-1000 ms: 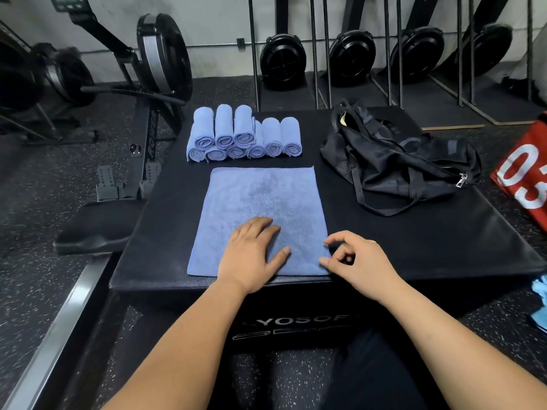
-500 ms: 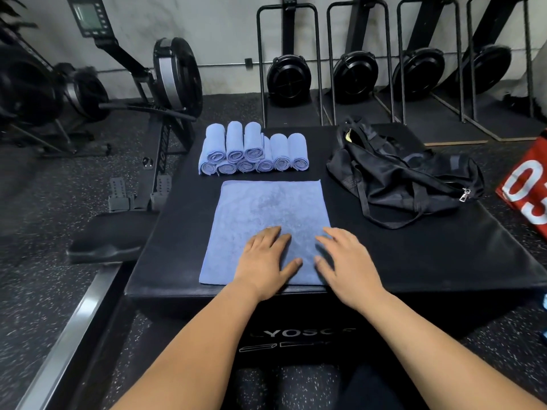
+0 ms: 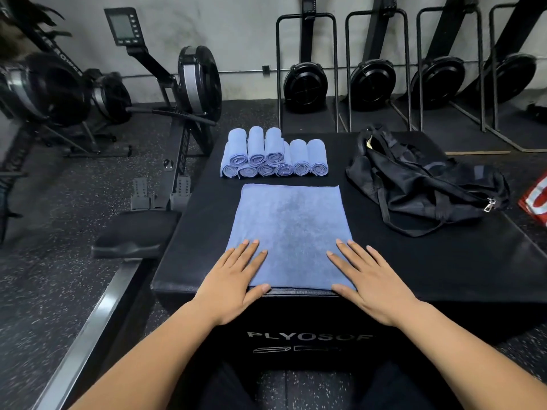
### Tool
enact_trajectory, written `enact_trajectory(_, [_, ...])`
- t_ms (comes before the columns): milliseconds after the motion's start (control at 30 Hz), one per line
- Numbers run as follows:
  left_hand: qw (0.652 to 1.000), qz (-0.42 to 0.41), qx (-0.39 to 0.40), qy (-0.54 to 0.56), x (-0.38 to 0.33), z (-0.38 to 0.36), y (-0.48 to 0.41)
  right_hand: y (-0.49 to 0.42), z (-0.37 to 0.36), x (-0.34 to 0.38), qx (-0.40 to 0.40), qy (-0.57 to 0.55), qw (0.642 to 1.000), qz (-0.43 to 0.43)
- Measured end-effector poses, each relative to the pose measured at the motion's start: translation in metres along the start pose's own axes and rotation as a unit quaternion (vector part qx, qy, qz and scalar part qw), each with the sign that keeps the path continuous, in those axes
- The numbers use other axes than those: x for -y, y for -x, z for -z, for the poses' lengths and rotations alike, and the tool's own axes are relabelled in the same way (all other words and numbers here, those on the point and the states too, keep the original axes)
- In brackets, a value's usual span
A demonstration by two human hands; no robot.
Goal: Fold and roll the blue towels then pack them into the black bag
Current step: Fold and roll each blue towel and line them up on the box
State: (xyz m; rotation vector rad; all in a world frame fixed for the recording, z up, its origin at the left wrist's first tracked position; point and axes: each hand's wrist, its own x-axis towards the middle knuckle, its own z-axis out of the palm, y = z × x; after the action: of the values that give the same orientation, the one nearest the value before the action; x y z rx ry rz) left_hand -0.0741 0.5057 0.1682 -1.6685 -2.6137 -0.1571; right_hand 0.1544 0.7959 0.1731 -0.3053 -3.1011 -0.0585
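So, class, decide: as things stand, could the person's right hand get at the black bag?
Probably yes. The right hand lies flat on the near right corner of the blue towel, holding nothing, and only bare box top shows between it and the black bag.

Blue towel [image 3: 291, 232] soft matt terry cloth; black bag [image 3: 426, 184] matt fabric.

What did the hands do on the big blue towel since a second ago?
The right hand let go of its pinch at the near edge of the flat towel and opened flat. Then both hands slid apart: left hand toward the near left corner, right toward the near right. The rolled towels and black bag stayed put.
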Motion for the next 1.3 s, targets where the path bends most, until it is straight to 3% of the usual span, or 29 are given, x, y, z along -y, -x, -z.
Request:
enact_trajectory(133, [1.000,-0.010,-0.017,0.010,0.005,0.001,0.015,0.015,-0.003,-0.002,-0.043,-0.029,0.998,0.030])
enact_trajectory(200, [0.998,-0.016,-0.032,0.049,0.006,0.001,0.016,0.019,-0.004,-0.001,-0.067,-0.098,0.992,0.032])
enact_trajectory(300, [0.980,0.012,-0.080,0.184,0.008,0.002,0.017,0.020,0.003,0.000,-0.088,-0.254,0.963,-0.028])
enact_trajectory(367, [0.961,0.037,-0.104,0.252,0.010,0.001,0.019,0.019,0.006,-0.001,-0.087,-0.298,0.950,-0.044])
enact_trajectory(600, [0.933,0.075,-0.090,0.339,0.009,0.008,0.026,0.018,0.007,-0.001,-0.122,-0.397,0.906,-0.081])
enact_trajectory(900, [0.902,0.116,-0.105,0.403,0.015,0.007,0.026,0.015,0.015,0.004,-0.160,-0.440,0.867,-0.172])
enact_trajectory(1167, [0.876,0.173,-0.179,0.413,0.015,0.002,0.023,0.023,0.011,0.008,-0.147,-0.391,0.900,-0.124])
enact_trajectory(1300, [0.860,0.201,-0.201,0.424,0.012,0.008,0.023,0.021,0.013,0.006,-0.168,-0.417,0.877,-0.169])
